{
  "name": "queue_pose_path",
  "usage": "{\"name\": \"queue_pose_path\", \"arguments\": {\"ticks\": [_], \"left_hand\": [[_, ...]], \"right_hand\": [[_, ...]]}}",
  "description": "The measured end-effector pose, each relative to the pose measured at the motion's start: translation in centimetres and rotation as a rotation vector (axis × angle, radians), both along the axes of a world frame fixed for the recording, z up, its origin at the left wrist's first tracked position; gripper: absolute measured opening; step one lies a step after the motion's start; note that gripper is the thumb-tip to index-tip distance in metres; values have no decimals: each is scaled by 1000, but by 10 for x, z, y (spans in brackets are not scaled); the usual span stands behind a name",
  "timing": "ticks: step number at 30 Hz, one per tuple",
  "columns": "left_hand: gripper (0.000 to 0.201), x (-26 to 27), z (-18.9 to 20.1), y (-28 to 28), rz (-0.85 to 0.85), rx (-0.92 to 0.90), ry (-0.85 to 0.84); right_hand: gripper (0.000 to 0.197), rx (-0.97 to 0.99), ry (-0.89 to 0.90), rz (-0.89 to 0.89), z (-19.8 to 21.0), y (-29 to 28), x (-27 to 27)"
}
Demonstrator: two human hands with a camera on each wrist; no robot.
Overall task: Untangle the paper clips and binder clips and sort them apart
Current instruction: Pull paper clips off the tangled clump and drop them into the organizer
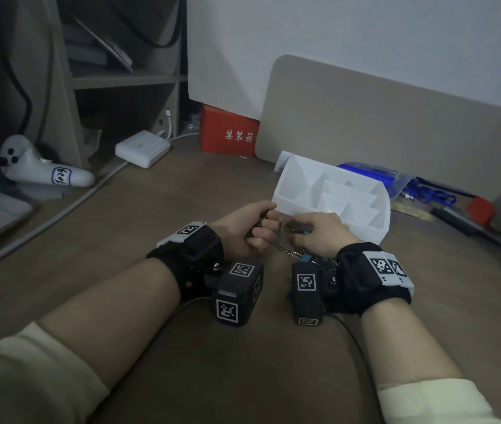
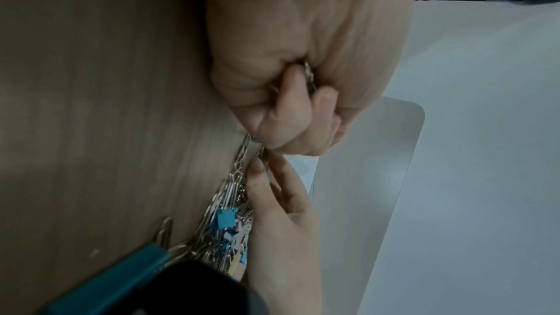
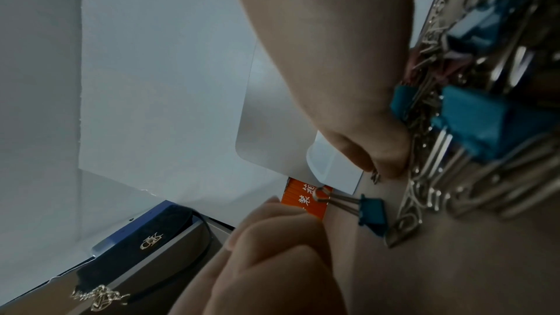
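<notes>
surface: brown wood-grain worktop (image 1: 151, 228) | centre: tangled heap of silver wire paper clips and blue binder clips (image 1: 292, 250) | just behind heap: white plastic divided organiser tray (image 1: 377, 221) | rear: red cardboard box (image 1: 227, 133), white power adapter (image 1: 142, 148) | left: white game controller (image 1: 38, 166)

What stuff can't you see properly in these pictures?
- Head view: most of the clip pile sits under the right hand and wrist cameras, so no count.
- Left wrist view: the left hand is curled round metal clips; how many is hidden inside the fist.
- Head view: the white organizer compartments' bottoms are too washed out to tell.
- Right wrist view: the pile is blurred and cut off by the edge.
</notes>
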State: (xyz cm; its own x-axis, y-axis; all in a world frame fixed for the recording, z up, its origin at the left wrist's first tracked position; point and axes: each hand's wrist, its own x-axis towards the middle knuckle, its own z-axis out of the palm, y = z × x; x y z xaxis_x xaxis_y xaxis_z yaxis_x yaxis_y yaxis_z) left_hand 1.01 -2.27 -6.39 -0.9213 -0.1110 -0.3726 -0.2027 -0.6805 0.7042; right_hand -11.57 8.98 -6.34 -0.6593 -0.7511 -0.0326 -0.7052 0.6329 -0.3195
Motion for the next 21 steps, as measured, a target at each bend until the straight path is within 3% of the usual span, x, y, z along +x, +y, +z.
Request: {"name": "queue_pose_path", "arguments": {"ticks": [4,21], "left_hand": [[41,0,1,1,3,0,0],[38,-1,1,1,4,5,15]], "right_hand": [[10,-69,45,-26,6,2,3],[25,-56,10,14,3,-1,3]]}}
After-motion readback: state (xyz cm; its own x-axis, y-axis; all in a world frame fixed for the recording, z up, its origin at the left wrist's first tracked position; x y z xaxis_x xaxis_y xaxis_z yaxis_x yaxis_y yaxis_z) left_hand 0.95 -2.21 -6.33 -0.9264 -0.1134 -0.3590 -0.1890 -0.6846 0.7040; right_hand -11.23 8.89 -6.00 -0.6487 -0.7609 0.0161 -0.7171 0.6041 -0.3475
